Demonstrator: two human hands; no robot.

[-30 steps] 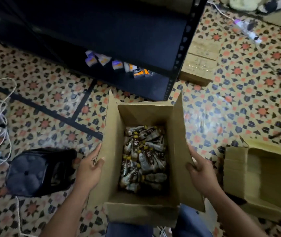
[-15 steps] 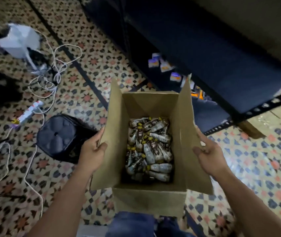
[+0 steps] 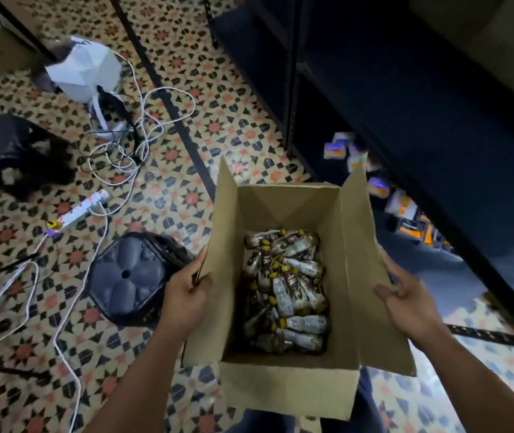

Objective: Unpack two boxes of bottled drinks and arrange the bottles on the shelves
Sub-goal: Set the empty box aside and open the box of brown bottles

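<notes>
L hand (image 3: 187, 295) & R hand (image 3: 405, 304) each grip a side flap of box (image 3: 287, 389), held off floor (image 3: 168, 195) by shelf (image 3: 405, 120); bottles (image 3: 287, 282) lie loose inside. Risk: flaps bend/tear under wt, box drops

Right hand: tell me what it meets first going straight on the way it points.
The right hand points up-left at the right flap of the cardboard box, which it holds, so the flap comes first. Beyond it lie the bottles, though depth is hard to judge.
</notes>
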